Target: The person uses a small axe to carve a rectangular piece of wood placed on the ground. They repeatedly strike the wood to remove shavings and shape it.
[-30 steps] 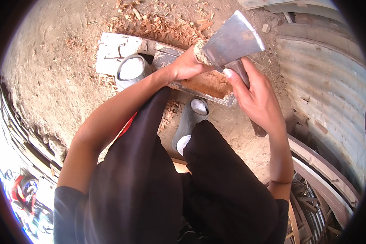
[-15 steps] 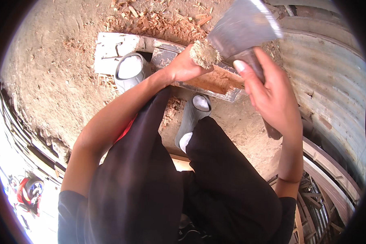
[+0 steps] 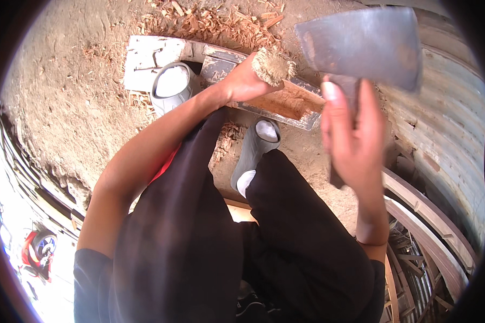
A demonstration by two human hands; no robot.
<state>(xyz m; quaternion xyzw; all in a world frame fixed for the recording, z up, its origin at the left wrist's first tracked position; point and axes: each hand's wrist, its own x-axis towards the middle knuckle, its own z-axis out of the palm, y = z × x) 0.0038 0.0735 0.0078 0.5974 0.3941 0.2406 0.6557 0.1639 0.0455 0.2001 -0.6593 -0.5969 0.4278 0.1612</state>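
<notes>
My left hand (image 3: 244,81) is wrapped round the upright handle of a chisel (image 3: 273,65), whose round wooden butt is frayed and mushroomed. The chisel's lower end is hidden behind the hand. Beneath it lies a long dark-faced wooden beam (image 3: 215,70) with a reddish hollow (image 3: 293,101) cut into it. My right hand (image 3: 357,132) grips a hatchet (image 3: 364,46) by its short dark wooden handle. The broad grey metal head is raised to the right of the chisel, apart from it, and the hand is slightly blurred.
My grey-booted left foot (image 3: 173,86) rests at the beam's left part; the right boot (image 3: 256,151) stands just in front. Wood chips (image 3: 215,24) litter the dirt ground behind. Corrugated metal sheets (image 3: 442,107) line the right side. Curved timber pieces (image 3: 431,231) lie lower right.
My right hand has turned the hatchet, and its head has swung to the right, away from the chisel. My left hand keeps its hold on the chisel in nearly the same place.
</notes>
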